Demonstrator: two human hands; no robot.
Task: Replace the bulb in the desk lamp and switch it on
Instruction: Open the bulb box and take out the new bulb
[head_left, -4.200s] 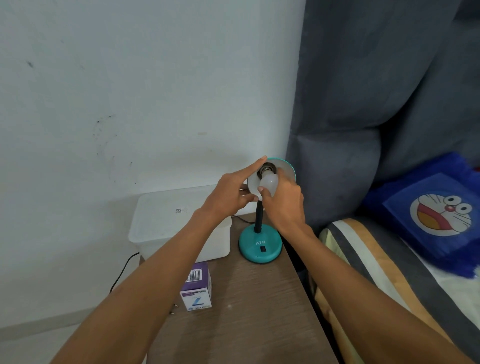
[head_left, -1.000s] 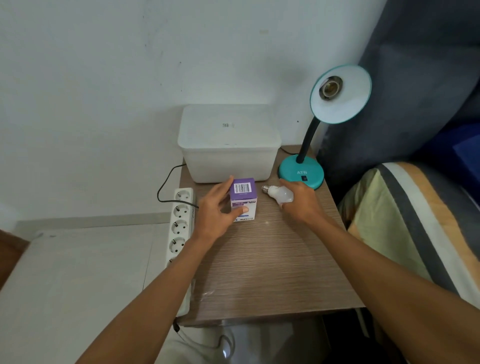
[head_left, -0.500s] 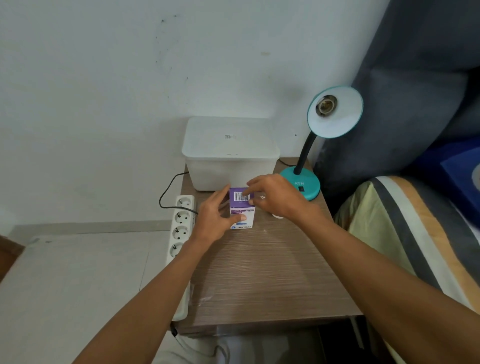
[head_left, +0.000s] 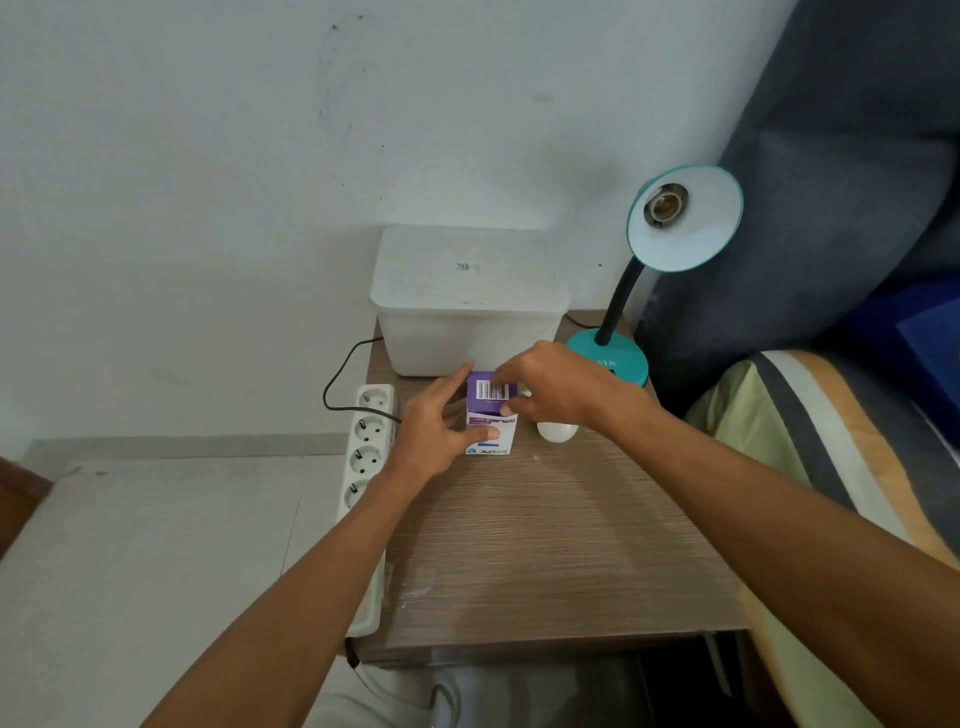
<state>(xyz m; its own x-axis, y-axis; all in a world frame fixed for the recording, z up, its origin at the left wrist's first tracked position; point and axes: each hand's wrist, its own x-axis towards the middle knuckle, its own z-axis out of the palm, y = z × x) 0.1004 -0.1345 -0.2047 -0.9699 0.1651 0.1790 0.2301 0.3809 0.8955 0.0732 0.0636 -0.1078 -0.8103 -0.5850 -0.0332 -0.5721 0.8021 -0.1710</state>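
Note:
A teal desk lamp (head_left: 608, 358) stands at the table's far right; its shade (head_left: 691, 228) faces me and the socket (head_left: 662, 205) is bare. A white bulb (head_left: 557, 431) lies on the wooden table (head_left: 545, 545), partly hidden under my right wrist. A purple and white bulb box (head_left: 491, 410) stands upright left of the bulb. My left hand (head_left: 436, 431) grips the box from its left side, thumb on the front. My right hand (head_left: 556, 389) has its fingertips on the box's top flap.
A white lidded plastic tub (head_left: 467, 301) sits against the wall behind the box. A white power strip (head_left: 366, 457) lies along the table's left edge with a black cable plugged in. A striped mattress (head_left: 810, 447) and grey curtain (head_left: 831, 156) border the right.
The old bulb came out of the lamp and was laid on the table. My right hand let go of it and moved left onto the box top, which my left hand holds.

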